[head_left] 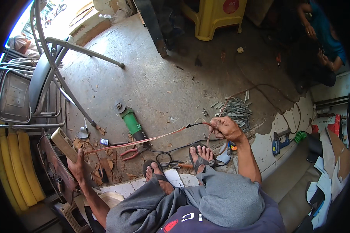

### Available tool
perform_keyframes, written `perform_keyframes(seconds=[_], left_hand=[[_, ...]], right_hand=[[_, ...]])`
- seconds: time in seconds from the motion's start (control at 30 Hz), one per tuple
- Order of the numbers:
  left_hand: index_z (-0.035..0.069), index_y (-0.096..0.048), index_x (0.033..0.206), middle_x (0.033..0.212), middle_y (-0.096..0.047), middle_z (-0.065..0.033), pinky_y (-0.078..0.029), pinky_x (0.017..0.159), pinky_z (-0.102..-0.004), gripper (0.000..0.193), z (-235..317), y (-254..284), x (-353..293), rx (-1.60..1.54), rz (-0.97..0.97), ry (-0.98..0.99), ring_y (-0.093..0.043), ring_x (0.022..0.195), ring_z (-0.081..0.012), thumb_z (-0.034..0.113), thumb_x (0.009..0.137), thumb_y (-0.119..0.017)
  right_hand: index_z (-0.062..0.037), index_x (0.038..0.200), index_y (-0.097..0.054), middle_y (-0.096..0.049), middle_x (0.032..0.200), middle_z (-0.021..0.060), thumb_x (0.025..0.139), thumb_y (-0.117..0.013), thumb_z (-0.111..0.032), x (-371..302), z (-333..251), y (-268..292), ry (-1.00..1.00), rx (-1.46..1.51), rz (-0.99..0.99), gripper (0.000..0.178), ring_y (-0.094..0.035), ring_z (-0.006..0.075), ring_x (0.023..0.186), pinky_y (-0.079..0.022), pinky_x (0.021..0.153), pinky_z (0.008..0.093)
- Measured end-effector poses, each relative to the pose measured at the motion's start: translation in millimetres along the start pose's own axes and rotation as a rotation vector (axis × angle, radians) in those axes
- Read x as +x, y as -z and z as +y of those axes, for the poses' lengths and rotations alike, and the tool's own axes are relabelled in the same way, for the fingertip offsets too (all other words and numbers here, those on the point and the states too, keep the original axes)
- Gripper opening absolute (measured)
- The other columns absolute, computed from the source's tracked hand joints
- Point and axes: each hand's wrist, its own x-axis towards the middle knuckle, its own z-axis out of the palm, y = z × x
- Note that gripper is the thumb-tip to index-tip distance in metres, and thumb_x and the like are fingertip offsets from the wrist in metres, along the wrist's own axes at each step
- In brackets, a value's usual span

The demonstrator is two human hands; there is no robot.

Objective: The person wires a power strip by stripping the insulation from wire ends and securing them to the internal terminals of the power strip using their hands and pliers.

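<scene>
My left hand is wrapped round a long cream block that looks like a power strip. From it a reddish two-core electric cable stretches across to my right hand, which pinches the cable between thumb and fingers. A short black section, perhaps a taped joint, lies on the cable just left of my right hand. Beyond that hand the brown cord loops far over the floor to the right. Below the stretched cable are a green angle grinder and red-handled pliers.
A heap of grey metal staple strips lies beyond my right hand. A blue staple gun rests at right. Folding chairs stand at left, above yellow curved pads. A yellow stool and another person are at the back.
</scene>
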Motion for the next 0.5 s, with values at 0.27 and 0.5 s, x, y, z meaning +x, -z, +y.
perform_keyframes(seconds=[0.27,0.5], left_hand=[[-0.003,-0.059,0.118,0.099,-0.062,-0.0061,-0.047,0.080,-0.0304,0.055,3.7,-3.8,-1.0,0.045,0.008,0.014,-0.058,0.086,-0.0158,0.041,0.087,-0.076],[0.001,-0.060,0.119,0.096,-0.068,-0.0078,-0.052,0.075,-0.0325,0.057,-3.6,-3.1,-3.4,0.077,0.033,0.046,-0.064,0.083,-0.0167,0.040,0.083,-0.079]], right_hand=[[-0.0010,0.085,-0.060,-0.044,0.058,-0.0045,0.104,-0.055,-0.036,-0.9,-0.3,1.7,-0.031,-0.035,0.019,0.040,-0.038,0.0045,0.048,-0.028,0.045,0.0234],[-0.0018,0.083,-0.059,-0.047,0.058,-0.0028,0.104,-0.054,-0.038,2.3,-3.9,0.7,-0.028,-0.135,0.045,0.042,-0.041,0.0048,0.046,-0.030,0.043,0.0225]])
